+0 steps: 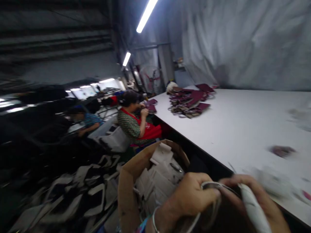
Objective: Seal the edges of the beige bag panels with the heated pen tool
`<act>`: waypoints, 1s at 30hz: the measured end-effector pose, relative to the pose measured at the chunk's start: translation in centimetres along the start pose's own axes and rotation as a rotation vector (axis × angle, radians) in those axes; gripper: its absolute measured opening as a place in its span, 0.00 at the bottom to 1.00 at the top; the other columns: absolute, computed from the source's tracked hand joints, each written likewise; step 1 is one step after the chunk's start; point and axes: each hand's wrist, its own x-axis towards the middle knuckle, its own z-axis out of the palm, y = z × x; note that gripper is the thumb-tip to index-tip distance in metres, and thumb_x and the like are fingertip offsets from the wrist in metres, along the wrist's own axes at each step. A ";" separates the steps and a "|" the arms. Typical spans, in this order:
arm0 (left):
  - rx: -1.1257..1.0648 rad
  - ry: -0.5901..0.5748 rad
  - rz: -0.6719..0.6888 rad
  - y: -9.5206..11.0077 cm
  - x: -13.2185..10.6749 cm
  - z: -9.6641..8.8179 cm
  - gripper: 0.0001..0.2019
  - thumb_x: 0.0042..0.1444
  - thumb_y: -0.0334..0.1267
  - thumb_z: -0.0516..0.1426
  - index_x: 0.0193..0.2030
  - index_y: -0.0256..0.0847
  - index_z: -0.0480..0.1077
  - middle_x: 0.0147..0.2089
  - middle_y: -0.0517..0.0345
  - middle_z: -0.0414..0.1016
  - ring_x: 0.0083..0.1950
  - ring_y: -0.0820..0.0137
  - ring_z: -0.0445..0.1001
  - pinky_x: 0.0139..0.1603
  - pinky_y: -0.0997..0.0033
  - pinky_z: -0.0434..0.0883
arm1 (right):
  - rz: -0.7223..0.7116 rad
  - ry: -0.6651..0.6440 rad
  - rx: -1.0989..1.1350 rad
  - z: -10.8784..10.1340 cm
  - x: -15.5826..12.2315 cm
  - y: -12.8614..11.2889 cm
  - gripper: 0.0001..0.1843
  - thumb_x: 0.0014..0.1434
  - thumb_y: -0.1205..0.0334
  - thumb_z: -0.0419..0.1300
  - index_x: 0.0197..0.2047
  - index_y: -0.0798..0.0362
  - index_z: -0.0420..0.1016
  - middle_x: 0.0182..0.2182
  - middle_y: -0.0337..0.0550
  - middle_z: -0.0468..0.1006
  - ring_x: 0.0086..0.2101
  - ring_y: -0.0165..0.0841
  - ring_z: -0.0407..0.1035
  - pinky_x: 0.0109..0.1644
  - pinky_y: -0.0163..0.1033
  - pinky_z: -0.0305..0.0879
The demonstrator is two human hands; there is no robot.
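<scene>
Low in the head view, my left hand (194, 195) is closed, thumb and fingers pinching the pale edge of a dark fabric piece (228, 215). Beside it, my right hand (261, 197) is curled on the same piece at its other side. A white wrapped, finger-like shape (254, 207) lies along my right hand; blur hides whether it is a covered finger or a held thing. The piece's lower part runs out of the frame. Just left of my hands stands an open cardboard box (126, 187) filled with beige fabric pieces (157, 179).
A long white table (238, 123) runs along the right, bearing a pile of maroon fabric pieces (189, 100) and a small brownish item (283, 151). A co-worker in a red apron (149, 129) sits at its far edge. Beige and black pieces (82, 191) cover the left floor area.
</scene>
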 end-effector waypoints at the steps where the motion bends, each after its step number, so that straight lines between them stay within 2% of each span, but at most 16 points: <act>1: 0.022 -0.032 0.009 0.4 0.5 -0.2 0.07 0.53 0.38 0.62 0.28 0.38 0.73 0.26 0.63 0.69 0.29 0.72 0.64 0.29 0.75 0.61 | 0.061 0.030 -0.013 -0.4 -0.3 -0.5 0.18 0.60 0.49 0.74 0.47 0.46 0.75 0.40 0.45 0.80 0.32 0.39 0.75 0.31 0.38 0.76; 3: 0.053 -0.111 0.057 0.7 2.0 -0.4 0.10 0.56 0.39 0.60 0.26 0.38 0.70 0.26 0.63 0.67 0.30 0.72 0.64 0.31 0.75 0.60 | 0.133 0.060 0.017 -0.6 -0.1 -1.4 0.16 0.62 0.52 0.72 0.45 0.47 0.72 0.39 0.43 0.79 0.36 0.38 0.75 0.38 0.39 0.75; 5: 0.065 -0.203 0.070 0.6 3.4 -0.3 0.13 0.58 0.42 0.60 0.26 0.38 0.69 0.26 0.63 0.67 0.30 0.72 0.64 0.31 0.75 0.61 | 0.151 0.096 0.092 -0.6 0.6 -1.7 0.18 0.60 0.53 0.73 0.43 0.48 0.70 0.37 0.41 0.78 0.34 0.35 0.73 0.38 0.37 0.73; 11: 0.024 -0.405 -0.011 -0.5 6.4 1.4 0.11 0.57 0.43 0.63 0.36 0.36 0.75 0.31 0.60 0.73 0.33 0.69 0.69 0.34 0.74 0.65 | 0.180 0.248 0.196 -1.2 0.4 -0.5 0.19 0.61 0.56 0.72 0.44 0.48 0.65 0.38 0.40 0.78 0.36 0.34 0.71 0.41 0.37 0.70; 15: -0.050 -0.420 -0.077 -1.6 8.1 2.8 0.15 0.53 0.47 0.67 0.34 0.35 0.75 0.28 0.60 0.72 0.30 0.70 0.67 0.32 0.74 0.63 | 0.190 0.301 0.135 -2.0 -0.3 0.4 0.18 0.63 0.54 0.72 0.44 0.48 0.66 0.39 0.40 0.78 0.37 0.34 0.72 0.43 0.38 0.70; 20: -0.106 -0.486 -0.093 -2.8 10.0 4.1 0.14 0.52 0.46 0.67 0.31 0.34 0.77 0.27 0.58 0.74 0.29 0.70 0.68 0.32 0.73 0.64 | 0.227 0.342 0.041 -3.2 -1.1 1.5 0.16 0.66 0.51 0.70 0.44 0.49 0.69 0.38 0.41 0.79 0.36 0.34 0.72 0.40 0.36 0.69; 22: -0.127 -0.497 -0.093 -3.1 10.8 4.5 0.14 0.52 0.46 0.67 0.33 0.34 0.79 0.28 0.56 0.76 0.31 0.69 0.70 0.35 0.72 0.66 | 0.205 0.395 0.002 -4.1 -1.7 2.3 0.17 0.68 0.47 0.67 0.49 0.48 0.70 0.39 0.42 0.80 0.36 0.35 0.73 0.39 0.37 0.70; 26: -0.177 -0.496 -0.114 -3.9 12.5 5.4 0.13 0.51 0.46 0.69 0.33 0.35 0.81 0.30 0.55 0.78 0.33 0.67 0.72 0.38 0.72 0.68 | 0.165 0.511 -0.058 -6.7 -2.9 3.5 0.26 0.71 0.36 0.60 0.59 0.48 0.70 0.35 0.43 0.79 0.33 0.37 0.73 0.37 0.39 0.71; 28: -0.203 -0.513 -0.147 -4.3 13.1 5.8 0.14 0.51 0.47 0.70 0.33 0.36 0.80 0.29 0.56 0.77 0.32 0.68 0.71 0.37 0.72 0.68 | 0.170 0.605 -0.176 -8.2 -3.2 3.8 0.26 0.71 0.36 0.59 0.58 0.49 0.74 0.34 0.42 0.78 0.31 0.36 0.71 0.37 0.39 0.70; 30: -0.232 -0.529 -0.198 -4.5 13.7 6.2 0.15 0.49 0.48 0.71 0.32 0.36 0.79 0.28 0.57 0.76 0.31 0.69 0.71 0.35 0.73 0.67 | 0.192 0.710 -0.307 -9.5 -3.2 3.9 0.24 0.71 0.38 0.60 0.53 0.50 0.79 0.33 0.42 0.76 0.30 0.34 0.69 0.35 0.38 0.69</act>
